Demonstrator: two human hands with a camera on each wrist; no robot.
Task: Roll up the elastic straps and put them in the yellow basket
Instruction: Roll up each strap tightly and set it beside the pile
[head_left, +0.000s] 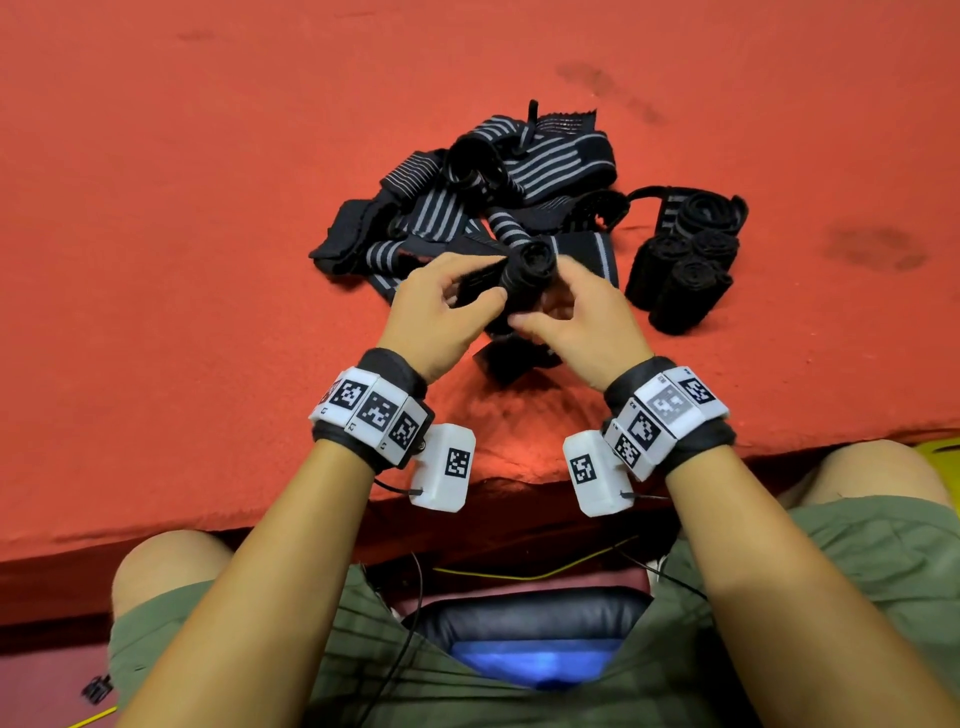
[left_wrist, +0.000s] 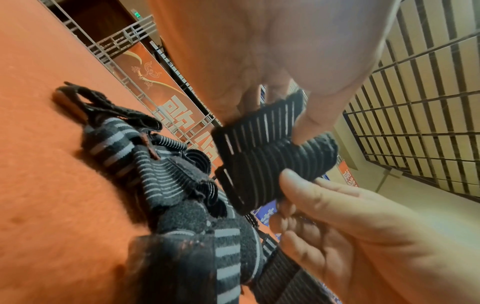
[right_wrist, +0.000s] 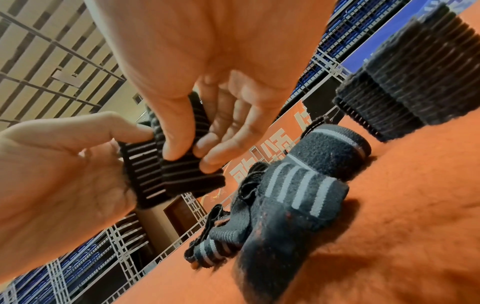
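A half-rolled black elastic strap (head_left: 530, 267) is held above the red table, between both hands. My left hand (head_left: 467, 296) pinches its flat, unrolled end with thumb and fingers. My right hand (head_left: 561, 306) curls round the rolled part. In the left wrist view the strap roll (left_wrist: 272, 164) sits under my left thumb, with the right hand's fingers (left_wrist: 306, 185) beneath it. In the right wrist view the right thumb (right_wrist: 176, 133) presses on the strap roll (right_wrist: 179, 172). A loose tail (head_left: 511, 361) hangs below the hands.
A tangled pile of loose grey-striped straps (head_left: 493, 192) lies just beyond the hands. Several finished black rolls (head_left: 680, 275) stand to the right on the red table (head_left: 208, 260). A yellow sliver (head_left: 940, 448) shows at the table's near right edge.
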